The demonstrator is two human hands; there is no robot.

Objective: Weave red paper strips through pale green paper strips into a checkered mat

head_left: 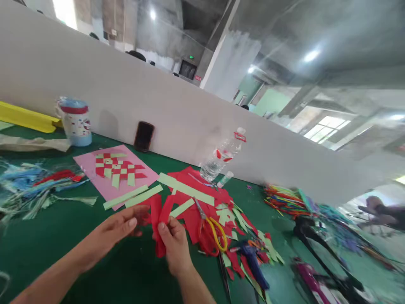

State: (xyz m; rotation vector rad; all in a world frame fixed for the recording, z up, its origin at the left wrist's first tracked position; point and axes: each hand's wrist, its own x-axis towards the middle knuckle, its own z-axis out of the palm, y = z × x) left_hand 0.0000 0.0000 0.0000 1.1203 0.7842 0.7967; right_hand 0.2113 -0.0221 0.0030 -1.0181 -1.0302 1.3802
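My right hand (175,245) pinches folded red paper strips (160,245) between thumb and fingers, with their ends fanning upward in a V. Just left of them is my left hand (117,228), its fingers stretched out and its thumb apart. Its fingertips come close to the red paper; whether they touch it I cannot tell. Beyond the hands lies a pink sheet (91,169) bearing a woven red and pale green paper fish (118,169). Pale green strips (144,195) lie at its lower edge. Scissors (218,236) with yellow handles rest on red paper sheets (190,219).
A water bottle (218,160), glue stick (225,179), phone (144,136) and lidded cup (76,122) stand along the white partition (177,122). Right of the scissors lie paper scraps and a blue glue gun (255,261). Ribbon-like strands (41,185) heap at left; colourful pipe cleaners (284,198) lie right.
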